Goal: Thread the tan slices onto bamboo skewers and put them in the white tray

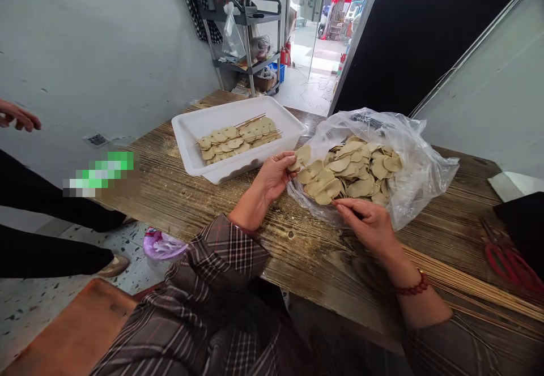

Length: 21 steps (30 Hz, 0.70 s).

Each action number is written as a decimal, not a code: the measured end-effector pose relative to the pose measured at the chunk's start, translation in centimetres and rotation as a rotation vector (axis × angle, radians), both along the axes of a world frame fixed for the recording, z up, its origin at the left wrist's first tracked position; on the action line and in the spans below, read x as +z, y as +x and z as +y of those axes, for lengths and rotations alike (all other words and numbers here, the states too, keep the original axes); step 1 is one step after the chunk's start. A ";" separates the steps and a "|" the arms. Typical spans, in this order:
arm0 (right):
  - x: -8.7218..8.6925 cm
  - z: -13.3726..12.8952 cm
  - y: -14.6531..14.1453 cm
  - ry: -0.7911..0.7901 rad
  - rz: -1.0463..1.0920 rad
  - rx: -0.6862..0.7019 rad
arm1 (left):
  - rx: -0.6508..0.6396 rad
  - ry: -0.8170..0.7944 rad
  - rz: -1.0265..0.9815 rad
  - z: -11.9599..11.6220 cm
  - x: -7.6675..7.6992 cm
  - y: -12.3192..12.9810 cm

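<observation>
My left hand (pixel 275 178) pinches a round, flat, tan slice (pixel 302 157) between thumb and fingers, at the near left edge of a clear plastic bag (pixel 419 169). The fingers of my right hand (pixel 369 226) are closed on a thin bamboo skewer (pixel 334 201). Several overlapping slices (pixel 321 184) appear to be threaded on that skewer, though most of its length is hidden. A heap of loose tan slices (pixel 359 158) fills the open bag behind my hands. Left of it, a white plastic tub (pixel 187 148) contains rows of skewered slices (pixel 238 138).
Bare skewers (pixel 471 288) lie by my right forearm on the wooden table (pixel 204 195). Red-handled scissors (pixel 512 263) rest at the far right. A person's hand (pixel 19 116) and dark-trousered legs are on the left. A utility cart (pixel 244 19) stands behind, near a doorway.
</observation>
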State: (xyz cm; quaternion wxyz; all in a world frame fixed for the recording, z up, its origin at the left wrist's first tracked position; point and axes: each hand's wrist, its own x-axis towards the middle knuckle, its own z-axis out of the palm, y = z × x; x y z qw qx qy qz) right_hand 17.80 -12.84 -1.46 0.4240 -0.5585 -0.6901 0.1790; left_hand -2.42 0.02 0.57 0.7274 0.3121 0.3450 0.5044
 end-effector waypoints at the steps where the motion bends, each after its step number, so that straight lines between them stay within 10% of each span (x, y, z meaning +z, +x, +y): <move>1: 0.0 0.0 0.0 -0.001 0.004 -0.001 | -0.004 0.015 0.005 0.0 -0.1 0.1; 21: -0.1 -0.1 -0.5 -0.080 0.093 -0.062 | 0.172 0.389 0.313 0.1 -0.6 0.2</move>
